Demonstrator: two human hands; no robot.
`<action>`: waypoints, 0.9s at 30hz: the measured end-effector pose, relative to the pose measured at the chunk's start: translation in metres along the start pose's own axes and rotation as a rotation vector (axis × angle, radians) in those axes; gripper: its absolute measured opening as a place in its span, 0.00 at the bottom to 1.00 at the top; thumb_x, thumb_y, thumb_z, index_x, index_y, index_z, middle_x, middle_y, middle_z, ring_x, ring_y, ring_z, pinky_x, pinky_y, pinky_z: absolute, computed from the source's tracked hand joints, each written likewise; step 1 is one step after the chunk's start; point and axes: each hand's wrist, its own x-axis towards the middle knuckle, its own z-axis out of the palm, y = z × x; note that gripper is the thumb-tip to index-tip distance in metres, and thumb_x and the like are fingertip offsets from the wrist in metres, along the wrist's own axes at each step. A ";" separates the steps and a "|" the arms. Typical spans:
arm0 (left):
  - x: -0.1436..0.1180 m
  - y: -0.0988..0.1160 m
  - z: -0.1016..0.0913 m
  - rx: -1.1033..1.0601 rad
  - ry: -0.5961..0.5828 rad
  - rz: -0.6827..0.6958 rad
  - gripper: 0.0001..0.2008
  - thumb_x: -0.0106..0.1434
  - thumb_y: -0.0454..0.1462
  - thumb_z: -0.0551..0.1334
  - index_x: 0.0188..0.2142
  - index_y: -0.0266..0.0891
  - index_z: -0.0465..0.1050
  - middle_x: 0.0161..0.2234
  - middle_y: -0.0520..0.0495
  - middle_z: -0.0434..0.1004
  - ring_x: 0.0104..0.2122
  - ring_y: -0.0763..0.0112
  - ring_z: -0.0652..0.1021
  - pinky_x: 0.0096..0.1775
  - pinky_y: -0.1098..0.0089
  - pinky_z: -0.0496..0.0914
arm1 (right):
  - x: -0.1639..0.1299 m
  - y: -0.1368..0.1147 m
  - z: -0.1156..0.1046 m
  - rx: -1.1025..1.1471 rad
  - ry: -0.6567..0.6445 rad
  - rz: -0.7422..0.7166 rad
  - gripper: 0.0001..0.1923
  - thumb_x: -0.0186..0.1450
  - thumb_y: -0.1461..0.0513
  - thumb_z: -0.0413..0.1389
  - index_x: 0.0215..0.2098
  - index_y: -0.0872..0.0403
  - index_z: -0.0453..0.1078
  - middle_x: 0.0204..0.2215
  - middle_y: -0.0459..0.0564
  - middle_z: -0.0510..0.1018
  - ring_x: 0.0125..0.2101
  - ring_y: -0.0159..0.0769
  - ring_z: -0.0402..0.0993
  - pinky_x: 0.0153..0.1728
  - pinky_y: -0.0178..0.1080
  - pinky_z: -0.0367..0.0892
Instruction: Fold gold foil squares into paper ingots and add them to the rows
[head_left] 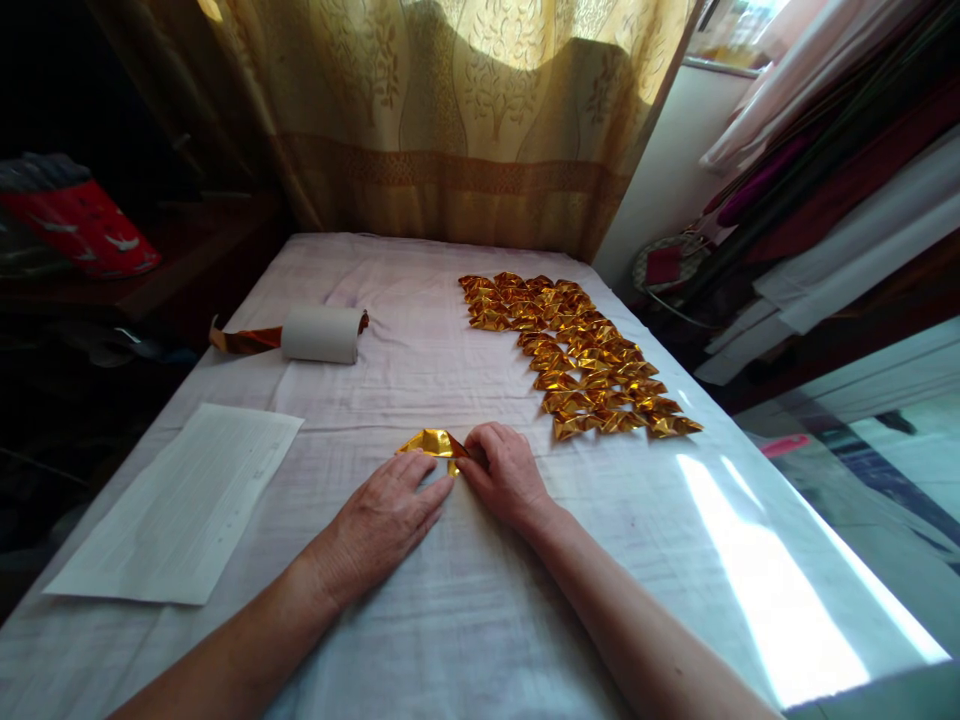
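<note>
On the cloth in front of me lies a partly folded piece of shiny gold foil paper (433,442). My left hand (386,505) rests flat over its left end, fingers stretched out and thumb apart, pointing right. The foil's right corner is pinched between the thumb and bent fingers of my right hand (506,472). A small gold flap shows below, between the two thumbs. Farther right, several folded gold foil pieces (592,360) sit in close rows, each with pointed ends. The foil's underside and left end are hidden by my left hand.
A pale cardboard-like roll (321,334) with a gold-brown foil strip (251,341) beside it lies at the back left. Nearer is a printed white sheet (180,505). A red patterned container (82,225) stands on a dark side surface. Curtains (450,120) hang behind; clothes (840,210) hang right.
</note>
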 end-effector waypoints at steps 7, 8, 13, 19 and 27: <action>0.001 -0.004 -0.007 -0.067 -0.001 0.017 0.12 0.72 0.36 0.52 0.47 0.41 0.73 0.48 0.40 0.74 0.49 0.61 0.75 0.53 0.59 0.73 | -0.001 0.000 -0.001 -0.015 -0.010 -0.099 0.04 0.67 0.63 0.58 0.37 0.49 0.75 0.39 0.48 0.79 0.41 0.39 0.73 0.41 0.41 0.60; 0.001 -0.005 -0.008 -0.077 -0.009 0.019 0.12 0.72 0.36 0.52 0.47 0.41 0.73 0.48 0.41 0.74 0.50 0.62 0.75 0.53 0.59 0.73 | -0.002 -0.001 -0.001 -0.019 -0.009 -0.110 0.04 0.67 0.63 0.58 0.37 0.49 0.75 0.39 0.48 0.80 0.41 0.39 0.73 0.41 0.41 0.61; -0.001 -0.014 -0.007 -0.164 0.017 -0.003 0.10 0.70 0.34 0.54 0.44 0.41 0.72 0.50 0.42 0.74 0.50 0.64 0.76 0.51 0.63 0.74 | -0.003 -0.001 -0.002 -0.013 0.000 -0.166 0.04 0.67 0.62 0.58 0.38 0.50 0.76 0.41 0.49 0.81 0.41 0.40 0.73 0.43 0.43 0.64; -0.008 -0.038 -0.007 -0.228 0.075 -0.154 0.06 0.66 0.33 0.57 0.41 0.41 0.71 0.50 0.44 0.75 0.51 0.65 0.75 0.53 0.60 0.73 | -0.004 -0.005 -0.004 -0.014 -0.014 -0.167 0.03 0.66 0.65 0.59 0.37 0.51 0.73 0.40 0.49 0.80 0.41 0.39 0.73 0.42 0.42 0.65; -0.012 -0.057 -0.014 -0.185 -0.034 -0.111 0.09 0.69 0.37 0.57 0.43 0.43 0.76 0.51 0.47 0.78 0.54 0.64 0.74 0.58 0.57 0.68 | -0.005 -0.009 -0.011 -0.018 -0.081 -0.220 0.05 0.65 0.60 0.61 0.39 0.51 0.73 0.45 0.51 0.80 0.43 0.42 0.72 0.44 0.44 0.65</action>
